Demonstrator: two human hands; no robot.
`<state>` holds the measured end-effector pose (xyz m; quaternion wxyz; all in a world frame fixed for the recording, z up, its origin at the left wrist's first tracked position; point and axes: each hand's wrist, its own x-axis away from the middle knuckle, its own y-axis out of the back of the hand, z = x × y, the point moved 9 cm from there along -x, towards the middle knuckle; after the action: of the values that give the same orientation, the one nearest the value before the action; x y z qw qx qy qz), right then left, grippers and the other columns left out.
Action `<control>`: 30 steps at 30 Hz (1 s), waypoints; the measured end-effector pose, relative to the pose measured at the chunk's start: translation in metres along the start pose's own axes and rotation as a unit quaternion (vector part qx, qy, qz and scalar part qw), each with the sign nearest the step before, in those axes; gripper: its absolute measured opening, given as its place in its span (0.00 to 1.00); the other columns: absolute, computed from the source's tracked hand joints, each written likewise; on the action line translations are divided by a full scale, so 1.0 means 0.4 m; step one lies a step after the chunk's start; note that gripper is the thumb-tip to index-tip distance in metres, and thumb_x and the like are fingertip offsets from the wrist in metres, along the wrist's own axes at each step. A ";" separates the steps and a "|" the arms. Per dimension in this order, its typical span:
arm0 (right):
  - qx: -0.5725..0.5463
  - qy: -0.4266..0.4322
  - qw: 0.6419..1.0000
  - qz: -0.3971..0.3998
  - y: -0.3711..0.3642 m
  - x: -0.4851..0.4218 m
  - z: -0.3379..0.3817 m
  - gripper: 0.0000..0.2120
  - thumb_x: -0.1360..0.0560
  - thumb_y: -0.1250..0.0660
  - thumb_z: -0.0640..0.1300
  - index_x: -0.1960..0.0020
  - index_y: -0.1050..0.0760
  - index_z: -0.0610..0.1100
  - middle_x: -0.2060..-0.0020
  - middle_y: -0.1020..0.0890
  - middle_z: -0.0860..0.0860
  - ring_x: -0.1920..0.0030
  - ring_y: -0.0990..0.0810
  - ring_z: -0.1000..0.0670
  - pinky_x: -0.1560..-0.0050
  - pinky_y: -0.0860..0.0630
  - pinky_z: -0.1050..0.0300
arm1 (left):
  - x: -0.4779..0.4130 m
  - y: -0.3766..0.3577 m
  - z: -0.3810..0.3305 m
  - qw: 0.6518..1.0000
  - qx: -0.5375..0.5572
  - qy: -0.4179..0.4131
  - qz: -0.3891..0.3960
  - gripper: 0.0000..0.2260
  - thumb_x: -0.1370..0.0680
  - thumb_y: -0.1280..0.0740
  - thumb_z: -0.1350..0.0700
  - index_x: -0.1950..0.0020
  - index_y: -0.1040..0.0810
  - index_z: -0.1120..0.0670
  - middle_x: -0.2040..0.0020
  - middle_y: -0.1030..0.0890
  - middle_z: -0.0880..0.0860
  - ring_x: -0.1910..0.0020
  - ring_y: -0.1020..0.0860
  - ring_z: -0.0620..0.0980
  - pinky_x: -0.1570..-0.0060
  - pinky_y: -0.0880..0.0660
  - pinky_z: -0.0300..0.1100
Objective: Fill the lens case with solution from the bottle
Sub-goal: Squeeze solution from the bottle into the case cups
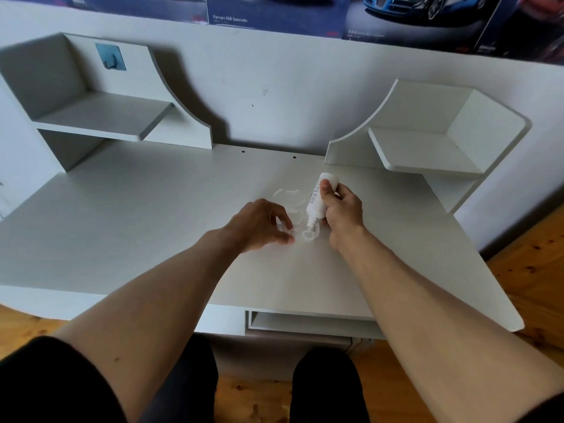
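Head view, single frame. Item one: worktop (152,215), pale grey, with a raised shelf unit at each rear corner; bare apart from the task items, which sit right of centre. Item two: bottle (317,203), small, white, printed label, held upended with its nozzle pointing down at the lens case, evidently so solution can fall straight into a well. Item three: right hand (343,213), closed around the bottle's body, thumb pressed against the upper end, a grip suited to squeezing. Item four: lens case (306,235), clear or whitish, lying flat on the worktop directly beneath the nozzle; whether liquid is in it is too small to tell. Item five: left hand (262,225), fingers curled down with the tips touching the case's left side, lightly pinched, apparently steadying it so it does not slide under the nozzle. Item six: clear plastic piece (290,198), lying just behind the case, possibly its lid or packaging; identity uncertain. Judged stage: filling in progress or about to begin.
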<state>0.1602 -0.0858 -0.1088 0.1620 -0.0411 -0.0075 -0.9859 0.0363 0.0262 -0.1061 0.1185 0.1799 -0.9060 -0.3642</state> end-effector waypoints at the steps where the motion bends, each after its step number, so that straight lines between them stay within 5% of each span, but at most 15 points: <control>1: 0.001 0.001 1.000 0.001 0.000 0.000 0.002 0.12 0.24 0.33 0.49 0.45 0.23 0.42 0.52 0.20 0.45 0.49 0.21 0.43 0.42 0.23 0.40 | 0.000 -0.001 -0.001 1.000 0.000 -0.001 0.000 0.09 0.32 0.22 0.51 0.54 0.15 0.51 0.65 0.22 0.50 0.66 0.26 0.47 0.63 0.30 0.40; 30: -0.027 0.001 1.000 0.011 -0.005 -0.009 -0.004 0.13 0.24 0.33 0.47 0.42 0.23 0.42 0.52 0.20 0.44 0.52 0.21 0.45 0.43 0.23 0.40 | -0.002 -0.003 -0.003 1.000 0.000 -0.004 0.006 0.09 0.31 0.22 0.51 0.54 0.15 0.51 0.64 0.22 0.51 0.66 0.26 0.48 0.62 0.29 0.41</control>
<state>0.1627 -0.0828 -0.1108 0.1714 -0.0448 0.0192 -0.9840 0.0378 0.0251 -0.1061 0.1169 0.1725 -0.9075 -0.3646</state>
